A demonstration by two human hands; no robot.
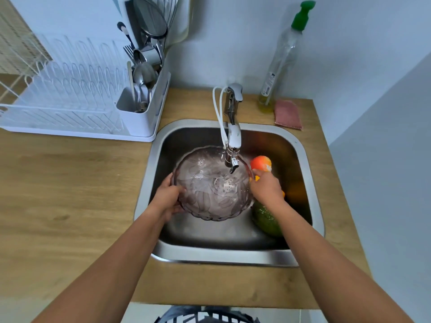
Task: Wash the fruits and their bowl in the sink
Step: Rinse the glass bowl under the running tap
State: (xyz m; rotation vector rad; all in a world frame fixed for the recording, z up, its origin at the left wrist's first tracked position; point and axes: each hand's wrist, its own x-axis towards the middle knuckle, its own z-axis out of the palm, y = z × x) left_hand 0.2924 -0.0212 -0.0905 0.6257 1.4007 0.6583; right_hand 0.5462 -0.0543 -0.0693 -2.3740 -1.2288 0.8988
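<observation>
I am at the bowl-rinsing step: the bowl (210,190), clear ribbed glass and holding no fruit, is inside the sink (144,206), which is set into the right half of the worktop (70,194). I hold it up under the spout of the tap (233,136) that rises from the worktop's back edge. My left grip (168,199) is curled round the bowl's left rim, thumb over the lip and fingers underneath. My right grip (265,187) holds the opposite rim. Its fingers are mostly hidden behind the back of the hand, so I judge it a pinch on the lip, not a flat push. The bowl sits directly between my two grips, touching both, with its mouth tilted up towards me. The glass looks wet and glittery inside, though I cannot make out a clear stream. The fruit lies in the sink on the side nearest the worktop's right edge: a red-orange fruit (260,162) just beyond my right fingertips and a green fruit (265,220) under my right wrist. Next, I think, the bowl needs turning so water reaches the whole wall, then lifting out. Wet glass is slippery, so both rims want a firm hold, and the lip should stay clear of the tap head.
</observation>
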